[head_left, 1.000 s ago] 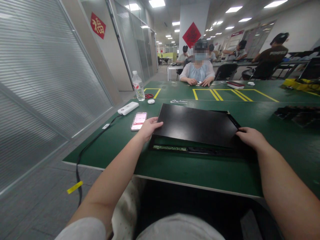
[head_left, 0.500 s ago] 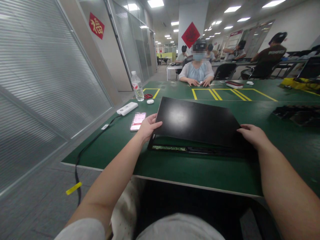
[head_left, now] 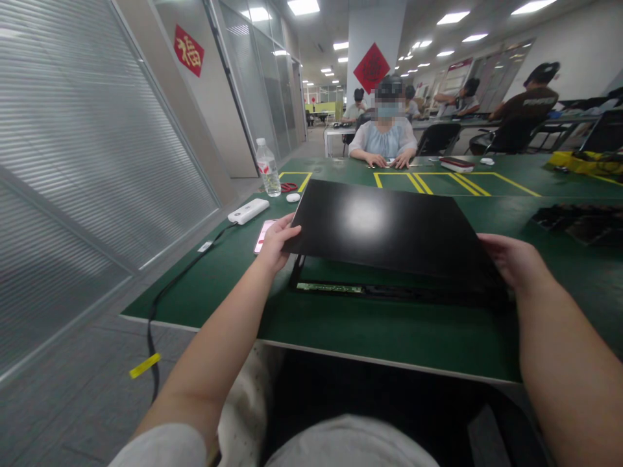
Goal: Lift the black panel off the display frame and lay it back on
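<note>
A large flat black panel [head_left: 384, 227] is lifted clear of a black frame [head_left: 341, 288] that lies on the green table [head_left: 370, 331]. My left hand [head_left: 275, 243] grips the panel's near left corner, thumb on top. My right hand [head_left: 513, 259] holds its near right corner, fingers curled round the edge. The panel is tilted, its near edge raised and a glare spot on its top face. A strip of circuit board shows along the frame's front edge beneath it.
A phone [head_left: 263, 235], a white power bank [head_left: 249, 211] with a black cable, a water bottle [head_left: 268, 167] and red scissors [head_left: 290, 187] lie at the left. Dark parts [head_left: 579, 224] sit at the right. A person [head_left: 387, 136] is seated across the table; others work behind.
Both hands have lifted the black panel up and off the frame. It has risen and come toward me, now hiding the small parts that lay behind it.
</note>
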Available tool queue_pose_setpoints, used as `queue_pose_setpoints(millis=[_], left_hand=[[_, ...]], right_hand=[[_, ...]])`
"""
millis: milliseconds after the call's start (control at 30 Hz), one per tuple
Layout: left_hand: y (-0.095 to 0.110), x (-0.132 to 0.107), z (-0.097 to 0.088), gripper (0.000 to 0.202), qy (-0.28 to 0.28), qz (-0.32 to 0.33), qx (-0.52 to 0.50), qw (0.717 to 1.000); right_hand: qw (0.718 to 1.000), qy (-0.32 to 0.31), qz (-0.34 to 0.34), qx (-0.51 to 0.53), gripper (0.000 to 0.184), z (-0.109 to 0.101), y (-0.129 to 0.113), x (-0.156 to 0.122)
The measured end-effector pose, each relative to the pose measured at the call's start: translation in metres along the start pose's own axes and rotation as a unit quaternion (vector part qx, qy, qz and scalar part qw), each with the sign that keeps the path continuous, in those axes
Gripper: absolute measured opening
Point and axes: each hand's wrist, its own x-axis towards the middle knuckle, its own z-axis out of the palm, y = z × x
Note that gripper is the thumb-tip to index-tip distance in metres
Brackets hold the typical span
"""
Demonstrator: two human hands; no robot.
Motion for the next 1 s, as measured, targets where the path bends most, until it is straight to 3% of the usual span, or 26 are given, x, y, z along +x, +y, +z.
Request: queue_pose_setpoints(millis=[67,167,400,600,767,900,1000], left_hand=[[0.002,0.002,-0.003,0.060,-0.001,-0.006,0.002,1.000],[0.002,0.002,-0.001,0.062,-0.008,-0.008,0.006,1.000],[-0.003,0.000,0.005,0.056,-0.013,-0.026,-0.002,1.000],[-0.006,-0.001,0.006,0.047,-0.017,-0.024,-0.006,1.000],[-0.011,0.004,0.004,0.040,0.023,0.007,0.034,0.999],[-0.016,0.010,-0.003,0.034,0.066,0.037,0.152,0.985],[-0.020,0.011,-0.009,0.023,0.069,0.052,0.295,0.952]], right_hand=[[0.993,-0.067,0.034,0.092,0.037,-0.002,-0.012,-0.009],[0.973,-0.109,0.023,0.203,0.044,-0.004,-0.027,-0.023],[0.974,-0.140,0.052,0.169,0.044,-0.004,-0.022,-0.022],[0.978,-0.129,0.027,0.164,0.047,-0.006,-0.014,-0.011],[0.969,-0.102,-0.013,0.226,0.042,-0.010,-0.020,-0.015],[0.968,-0.049,-0.034,0.245,0.037,-0.008,-0.027,-0.022],[0.960,0.012,-0.063,0.273,0.033,-0.006,-0.027,-0.017]])
